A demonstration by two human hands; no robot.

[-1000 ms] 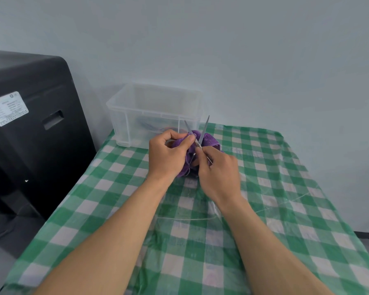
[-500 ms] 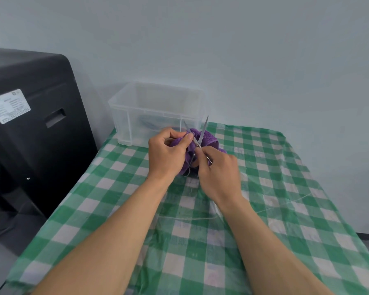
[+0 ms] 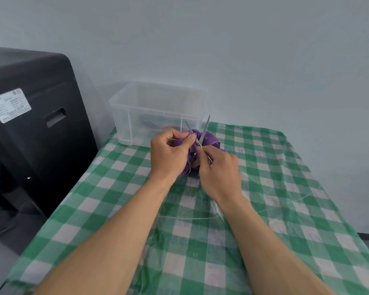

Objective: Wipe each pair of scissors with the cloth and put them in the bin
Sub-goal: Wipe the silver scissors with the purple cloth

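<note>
A small pair of metal scissors (image 3: pixel 205 130) stands with its blades spread apart and pointing up, over the middle of the table. My right hand (image 3: pixel 218 170) grips its handles from below. My left hand (image 3: pixel 168 154) holds a bunched purple cloth (image 3: pixel 209 139) and pinches it round the left blade. A clear plastic bin (image 3: pixel 158 112) stands just behind the hands at the table's back left; blurred coloured items lie inside it, dim through the wall.
The table wears a green and white checked cloth (image 3: pixel 285 209). A large black machine (image 3: pixel 30 124) with a white label stands close to the table's left edge. A pale wall runs behind the bin.
Both hands stay in nearly the same place with the scissors and cloth. My left thumb and fingers have shifted slightly along the blade.
</note>
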